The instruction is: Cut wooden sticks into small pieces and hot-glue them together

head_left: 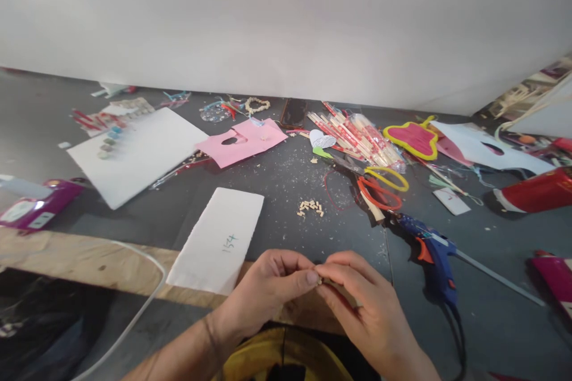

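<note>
1. The left hand (274, 280) has its thumb and forefinger closed, pinching a tiny pale piece (319, 281) that looks like wood; most of it is hidden by skin.
2. The right hand (366, 297) meets it from the other side, fingers curved inward and the tips closed on the same piece, so the two hands touch or nearly touch. The piece is above the near edge of the worktop (491, 262).
3. Just beyond the hands lies a loose heap of short, pale sticks (310, 208), blunt and straight-sided, on a smooth dark grey surface dusted with light crumbs (263, 168).
4. Left of the heap, a white card (201, 244) with a rough long edge lies flat, marked "154" in green.
5. Right of the heap are scissors with smooth looped handles, one orange (379, 195) and one yellow (388, 178); near them is a blue plastic glue gun (433, 250) with an orange trigger and a long translucent stick (500, 277).
6. Farther back lie a pink sheet (259, 136) with a rounded hole, chopsticks (344, 137) in red-and-white wrappers, and a pink star shape (413, 140) edged in thick, fuzzy-looking yellow.
</note>
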A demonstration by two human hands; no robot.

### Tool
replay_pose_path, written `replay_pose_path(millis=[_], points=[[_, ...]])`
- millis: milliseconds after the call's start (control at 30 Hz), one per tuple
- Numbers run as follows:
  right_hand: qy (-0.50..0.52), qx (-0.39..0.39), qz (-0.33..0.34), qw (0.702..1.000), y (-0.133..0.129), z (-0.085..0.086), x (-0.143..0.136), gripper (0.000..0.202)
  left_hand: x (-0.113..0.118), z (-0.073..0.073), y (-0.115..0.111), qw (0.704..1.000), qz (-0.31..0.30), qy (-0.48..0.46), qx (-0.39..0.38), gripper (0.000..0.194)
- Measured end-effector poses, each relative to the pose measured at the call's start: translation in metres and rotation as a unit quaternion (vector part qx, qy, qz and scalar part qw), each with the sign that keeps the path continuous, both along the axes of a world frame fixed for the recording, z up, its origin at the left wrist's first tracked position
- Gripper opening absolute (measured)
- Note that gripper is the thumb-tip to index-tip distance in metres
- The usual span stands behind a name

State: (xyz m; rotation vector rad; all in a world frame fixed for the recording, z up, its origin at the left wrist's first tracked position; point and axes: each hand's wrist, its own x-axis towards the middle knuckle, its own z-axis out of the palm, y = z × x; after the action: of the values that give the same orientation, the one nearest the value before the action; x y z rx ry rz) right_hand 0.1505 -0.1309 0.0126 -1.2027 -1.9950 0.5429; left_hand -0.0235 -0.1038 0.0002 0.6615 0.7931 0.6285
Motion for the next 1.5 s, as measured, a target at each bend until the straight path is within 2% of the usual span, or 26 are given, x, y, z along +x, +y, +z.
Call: replay_pose_path(millis=[267,467,700,833,933,1067,1133,1267,1400,1500], points=[[0.021,-0.011,-0.018,1.000,0.001,0.000,-0.001,0.017,0.004,-0.002,0.000,1.000,0.024,-0.005,-0.008,0.027],[0.012,0.007,-0.022,1.000,0.001,0.000,0.002,0.015,0.003,-0.001,0.003,1.000,0.027,0.006,0.011,0.039],[0.005,-0.010,-0.010,1.000,0.001,-0.002,0.005,0.023,0.005,0.002,0.005,0.999,0.006,0.037,0.009,0.028],[0.057,-0.065,-0.017,0.996,-0.002,-0.007,0.005,0.024,0.005,0.002,0.003,0.996,0.021,0.056,0.068,0.024],[0.110,-0.124,-0.032,0.986,-0.006,-0.010,0.004,0.021,0.004,0.004,0.001,0.982,0.034,0.117,0.147,0.022],[0.125,-0.115,-0.046,0.984,-0.007,-0.010,0.002,0.016,0.004,0.006,0.000,0.963,0.025,0.162,0.212,0.021],[0.109,-0.080,-0.050,0.990,-0.006,-0.009,0.001,0.016,0.004,0.005,0.000,0.970,0.035,0.143,0.193,0.020],[0.072,-0.029,-0.066,0.995,-0.005,-0.009,-0.001,0.017,0.007,-0.001,-0.001,0.994,0.069,0.035,0.077,0.017],[0.062,0.003,-0.064,0.996,-0.004,-0.008,-0.004,0.021,0.010,-0.004,-0.002,0.994,0.083,-0.070,-0.009,0.013],[0.057,0.041,-0.059,0.996,-0.003,-0.005,-0.005,0.023,0.010,-0.003,-0.002,0.991,0.076,-0.098,-0.052,0.013]])
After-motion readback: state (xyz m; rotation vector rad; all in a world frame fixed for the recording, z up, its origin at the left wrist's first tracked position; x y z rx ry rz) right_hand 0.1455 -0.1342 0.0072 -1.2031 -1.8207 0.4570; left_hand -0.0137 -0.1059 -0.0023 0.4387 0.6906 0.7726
